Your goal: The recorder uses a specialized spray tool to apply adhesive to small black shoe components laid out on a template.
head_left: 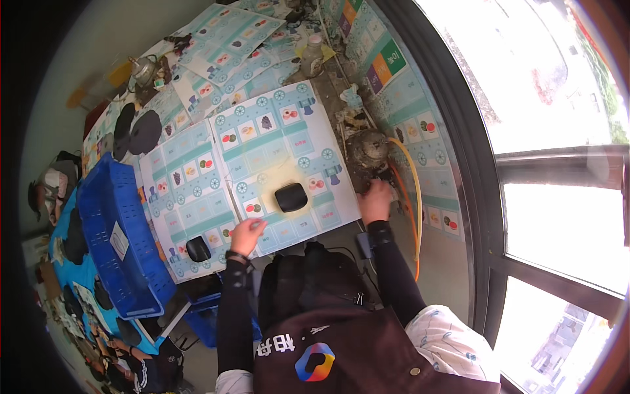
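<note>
A black, rounded, shell-like piece point(291, 197) lies on a yellowish stained patch of the printed sheet point(289, 157) covering the table. My left hand point(246, 237) is at the sheet's near edge, fingers loosely extended and apart from that piece, nothing visible in them. A second black piece point(197, 249) lies to its left, near the table corner. Beyond the table's right edge, my right hand point(376, 199) reaches down beside a dark, grimy round pot point(367, 150). Its fingers are curled together; whatever they hold is hidden.
A blue plastic crate point(125, 236) stands along the table's left side. Dark flat pieces point(138, 131) lie at the far left. A cloudy jar point(313, 56) and a metal kettle point(144, 71) stand farther back. Yellow and orange hoses point(416, 217) hang right of the pot, near the window frame point(492, 217).
</note>
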